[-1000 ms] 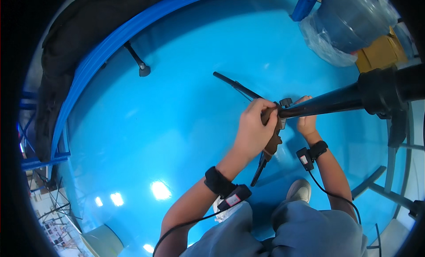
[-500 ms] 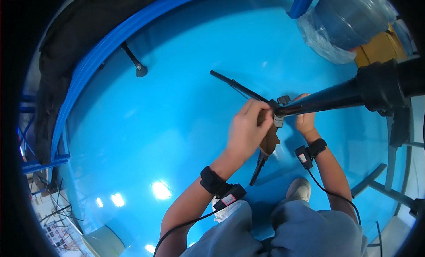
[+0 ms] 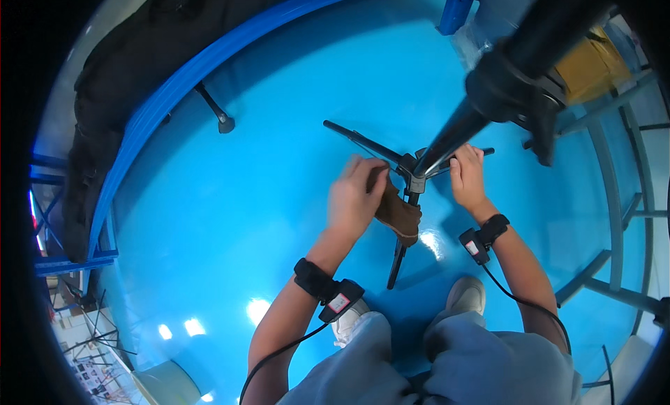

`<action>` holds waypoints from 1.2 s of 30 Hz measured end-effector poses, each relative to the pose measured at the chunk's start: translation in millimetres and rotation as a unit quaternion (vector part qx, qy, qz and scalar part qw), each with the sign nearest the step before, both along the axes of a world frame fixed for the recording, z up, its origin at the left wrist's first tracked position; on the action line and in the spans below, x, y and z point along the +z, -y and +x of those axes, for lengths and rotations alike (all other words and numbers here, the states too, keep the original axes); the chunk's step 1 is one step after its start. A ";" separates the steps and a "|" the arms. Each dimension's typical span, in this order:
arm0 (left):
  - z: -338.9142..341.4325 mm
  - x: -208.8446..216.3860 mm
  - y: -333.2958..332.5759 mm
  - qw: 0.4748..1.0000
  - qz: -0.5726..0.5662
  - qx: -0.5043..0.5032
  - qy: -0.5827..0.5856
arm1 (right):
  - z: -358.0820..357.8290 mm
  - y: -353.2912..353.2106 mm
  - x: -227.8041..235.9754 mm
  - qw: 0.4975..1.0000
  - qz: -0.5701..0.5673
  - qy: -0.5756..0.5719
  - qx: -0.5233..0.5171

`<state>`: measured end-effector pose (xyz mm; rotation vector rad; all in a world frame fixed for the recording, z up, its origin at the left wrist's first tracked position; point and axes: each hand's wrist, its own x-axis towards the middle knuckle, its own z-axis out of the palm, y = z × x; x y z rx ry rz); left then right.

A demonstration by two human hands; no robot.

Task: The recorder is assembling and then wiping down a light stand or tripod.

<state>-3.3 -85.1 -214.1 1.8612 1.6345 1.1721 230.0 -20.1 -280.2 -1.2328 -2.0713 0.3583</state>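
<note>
A black tripod stand (image 3: 450, 134) rises from the floor in front of me, its pole leaning up to the right and its legs spread around a hub (image 3: 413, 176). My left hand (image 3: 356, 199), slightly blurred, is closed on the top of a brown cloth (image 3: 401, 220). The cloth hangs just left of the hub and covers part of the near leg. On the other side of the hub, my right hand (image 3: 469, 176) has its fingers wrapped round the right-hand leg. Each wrist wears a black strap with a small cabled box.
A blue metal frame (image 3: 150, 119) curves along the left, with dark fabric (image 3: 108, 136) behind it. Grey metal legs (image 3: 614, 216) stand at the right. A yellow box (image 3: 593, 66) and clear plastic are at the upper right. My shoes (image 3: 466, 295) are close below the stand.
The left hand has moved left with the brown cloth, away from the hub. The pole now slants more steeply up the picture. My right hand and the leg it holds show more fully.
</note>
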 end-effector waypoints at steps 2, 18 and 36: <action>-8.4 3.0 3.5 1.000 0.002 0.001 -0.012 | -3.1 0.6 9.6 1.000 -0.018 0.004 0.008; 51.3 19.9 32.0 0.935 -0.230 -0.122 0.240 | 4.3 79.0 48.8 0.964 -0.144 -0.200 0.096; 22.3 -24.3 26.8 0.951 -0.243 -0.086 0.170 | -37.4 24.0 94.3 0.940 -0.249 -0.227 0.054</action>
